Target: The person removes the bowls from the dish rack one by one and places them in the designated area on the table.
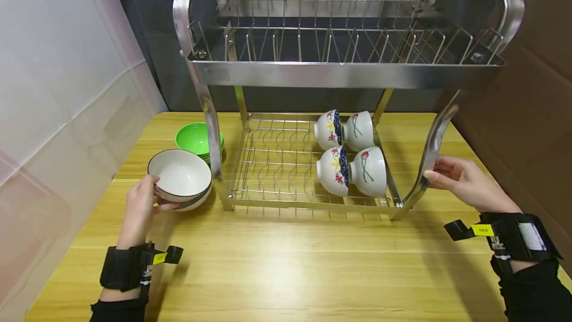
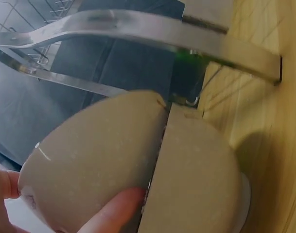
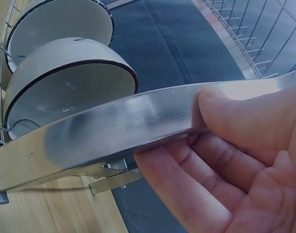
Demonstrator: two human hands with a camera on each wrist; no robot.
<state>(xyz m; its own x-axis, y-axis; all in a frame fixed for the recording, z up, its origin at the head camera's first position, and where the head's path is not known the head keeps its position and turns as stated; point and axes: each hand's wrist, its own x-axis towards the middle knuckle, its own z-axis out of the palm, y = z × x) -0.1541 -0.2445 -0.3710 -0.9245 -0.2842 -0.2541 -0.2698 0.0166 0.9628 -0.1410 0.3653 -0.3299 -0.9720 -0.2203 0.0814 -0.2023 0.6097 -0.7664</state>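
Observation:
My left hand (image 1: 142,200) pinches a white bowl (image 1: 179,173) with a dark rim, left of the dish rack. That bowl overlaps another white bowl (image 1: 196,202) beneath it; in the left wrist view a finger (image 2: 119,206) lies against the upper bowl's outside, close to the seam between the two. On the other side, my right hand (image 1: 464,183) grips the rack's curved metal leg (image 1: 431,158), thumb on one face and fingers behind it, as the right wrist view (image 3: 133,121) shows.
Green bowls (image 1: 194,137) are stacked behind the white ones. On the rack's lower shelf (image 1: 277,163) stand several patterned bowls (image 1: 368,173), tipped on their sides at the right. The upper tier (image 1: 348,74) has upright wire dividers. A brown panel (image 1: 514,98) borders the right side.

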